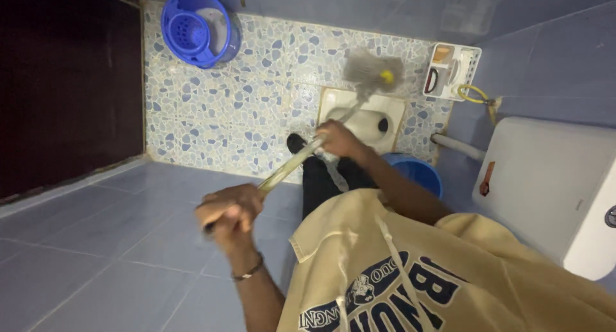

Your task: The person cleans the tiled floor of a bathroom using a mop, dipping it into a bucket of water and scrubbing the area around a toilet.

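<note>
A white rack [453,70] of bottles stands by the wall. Left hand [230,211] and right hand [338,139] both grip the pale mop [372,70], its grey head blurred.

You've only got 1 view here, the head cam, so there's nothing for it to overlap with. It sits up high on the person and tilts steeply down over their chest, facing the far wall end of the pebble-pattern floor [256,101]. The left hand [230,211] is nearest the lens, the right hand [338,139] farther out. The frame is rolled, so the walls lean. The blue bucket [196,27] sits in that floor's far left corner, well away from the camera.
</note>
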